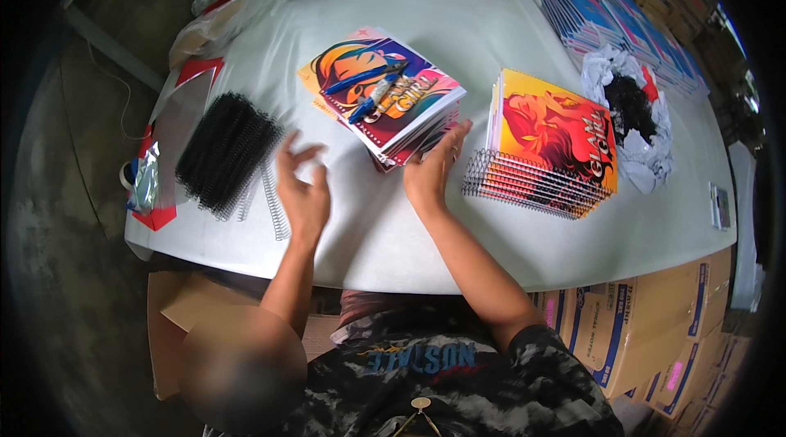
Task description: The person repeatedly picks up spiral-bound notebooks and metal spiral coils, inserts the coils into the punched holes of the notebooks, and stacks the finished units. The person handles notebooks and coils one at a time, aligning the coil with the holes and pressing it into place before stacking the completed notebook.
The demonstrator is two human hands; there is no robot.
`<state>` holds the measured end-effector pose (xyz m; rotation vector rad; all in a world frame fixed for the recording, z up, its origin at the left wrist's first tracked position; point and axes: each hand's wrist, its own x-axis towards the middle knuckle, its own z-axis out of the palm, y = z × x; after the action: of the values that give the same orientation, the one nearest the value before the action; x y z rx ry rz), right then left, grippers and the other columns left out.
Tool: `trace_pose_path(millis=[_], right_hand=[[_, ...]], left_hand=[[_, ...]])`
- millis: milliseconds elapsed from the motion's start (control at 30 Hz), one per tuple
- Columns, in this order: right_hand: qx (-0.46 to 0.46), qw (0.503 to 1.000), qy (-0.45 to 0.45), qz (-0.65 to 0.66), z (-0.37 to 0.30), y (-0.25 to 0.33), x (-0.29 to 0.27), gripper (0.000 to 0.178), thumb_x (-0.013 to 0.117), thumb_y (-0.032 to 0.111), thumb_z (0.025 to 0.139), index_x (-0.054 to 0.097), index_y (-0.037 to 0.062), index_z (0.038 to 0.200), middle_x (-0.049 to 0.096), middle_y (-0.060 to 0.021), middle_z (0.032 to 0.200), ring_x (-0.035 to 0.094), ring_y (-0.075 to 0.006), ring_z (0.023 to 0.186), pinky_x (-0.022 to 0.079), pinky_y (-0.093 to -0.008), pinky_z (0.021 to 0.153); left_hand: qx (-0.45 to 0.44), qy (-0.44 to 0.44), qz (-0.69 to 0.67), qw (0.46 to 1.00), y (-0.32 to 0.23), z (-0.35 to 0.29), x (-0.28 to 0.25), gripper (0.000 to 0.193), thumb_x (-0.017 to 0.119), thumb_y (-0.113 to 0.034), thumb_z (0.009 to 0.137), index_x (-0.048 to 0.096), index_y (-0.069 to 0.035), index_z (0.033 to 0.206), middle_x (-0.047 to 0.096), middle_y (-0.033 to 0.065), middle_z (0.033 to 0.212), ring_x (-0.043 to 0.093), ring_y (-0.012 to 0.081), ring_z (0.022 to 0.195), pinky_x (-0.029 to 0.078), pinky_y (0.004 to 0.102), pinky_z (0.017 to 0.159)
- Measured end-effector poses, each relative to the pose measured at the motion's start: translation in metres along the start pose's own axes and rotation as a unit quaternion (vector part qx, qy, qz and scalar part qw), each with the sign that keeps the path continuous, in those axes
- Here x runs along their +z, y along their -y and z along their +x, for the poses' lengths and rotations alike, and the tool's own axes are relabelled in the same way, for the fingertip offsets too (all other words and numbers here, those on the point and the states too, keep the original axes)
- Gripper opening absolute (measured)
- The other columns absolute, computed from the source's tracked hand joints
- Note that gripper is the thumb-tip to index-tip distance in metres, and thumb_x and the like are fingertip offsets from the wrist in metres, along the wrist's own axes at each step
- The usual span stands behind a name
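Observation:
My left hand (pixel 301 190) hovers over the white table (pixel 385 232) with its fingers spread and nothing in it. It is just right of a few loose silver spiral wires (pixel 274 201) and a pile of black spiral coils (pixel 223 152). My right hand (pixel 432 168) is open, its fingertips resting against the near edge of a tilted stack of notebooks with a colourful cartoon cover (pixel 409 105). Two blue-handled tools (pixel 368 83) lie on top of that stack. A second stack of spiral-bound notebooks with an orange and red cover (pixel 553 142) lies to the right.
A crumpled white plastic bag holding black coils (pixel 630 105) sits at the right. Rows of notebook stacks (pixel 606 20) line the table's far edge. Red and clear packaging (pixel 160 167) hangs over the left edge. Cardboard boxes (pixel 647 331) stand at the lower right.

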<state>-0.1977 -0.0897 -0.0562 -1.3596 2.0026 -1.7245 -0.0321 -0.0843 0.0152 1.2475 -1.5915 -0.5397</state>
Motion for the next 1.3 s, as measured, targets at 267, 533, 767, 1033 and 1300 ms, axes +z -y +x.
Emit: trace_pose_path(millis=[267,533,767,1033,1300], right_hand=[[-0.251,0.949,0.141,-0.125,0.003,0.078,-0.047,0.081,0.058,0.003,0.07,0.018,-0.004,0.14,0.017,-0.0258,0.146,0.009,-0.0432,0.137,0.008,-0.0592,0.107],[-0.4,0.885,0.19,-0.148,0.013,0.08,-0.081,0.032,0.058,0.005,0.075,0.062,0.0058,0.107,0.059,-0.0048,0.096,0.052,-0.0227,0.091,0.041,-0.0379,0.085],[-0.429,0.899,0.041,0.075,-0.019,0.106,-0.152,0.018,0.061,0.001,0.077,0.062,-0.0047,0.095,0.058,-0.013,0.09,0.062,-0.0264,0.079,0.051,-0.0329,0.067],[-0.026,0.935,-0.054,0.35,-0.044,0.059,-0.19,0.015,0.05,0.009,0.091,0.053,-0.0044,0.098,0.053,-0.0039,0.087,0.046,-0.0078,0.078,0.038,-0.0231,0.07],[0.007,0.911,0.205,0.358,-0.043,0.013,-0.168,0.03,0.066,0.003,0.081,0.049,-0.0004,0.105,0.056,-0.0085,0.095,0.054,-0.0116,0.087,0.044,-0.0242,0.077]], left_hand=[[0.137,0.094,0.244,0.956,-0.049,0.062,0.007,0.025,0.066,-0.022,0.08,0.065,-0.006,0.1,0.064,0.011,0.092,0.061,0.0272,0.084,0.047,0.0359,0.074],[0.01,0.01,0.238,0.971,-0.02,0.091,-0.001,0.025,0.064,-0.029,0.08,0.068,-0.007,0.092,0.062,0.0106,0.086,0.062,0.0272,0.076,0.047,0.0368,0.068],[-0.031,0.018,-0.028,0.999,-0.025,0.109,-0.021,0.028,0.07,-0.022,0.078,0.068,0.002,0.093,0.066,0.0144,0.08,0.062,0.0182,0.071,0.047,0.0293,0.069],[0.064,0.298,-0.304,0.903,-0.043,0.024,-0.034,0.072,0.071,-0.026,0.073,0.04,0.001,0.133,0.047,0.0138,0.13,0.039,0.0263,0.124,0.024,0.0383,0.105],[-0.198,0.234,-0.34,0.889,0.005,-0.07,0.012,0.031,0.05,0.007,0.081,0.049,0.0,0.111,0.055,0.0086,0.111,0.053,0.0172,0.103,0.041,0.0327,0.091]])
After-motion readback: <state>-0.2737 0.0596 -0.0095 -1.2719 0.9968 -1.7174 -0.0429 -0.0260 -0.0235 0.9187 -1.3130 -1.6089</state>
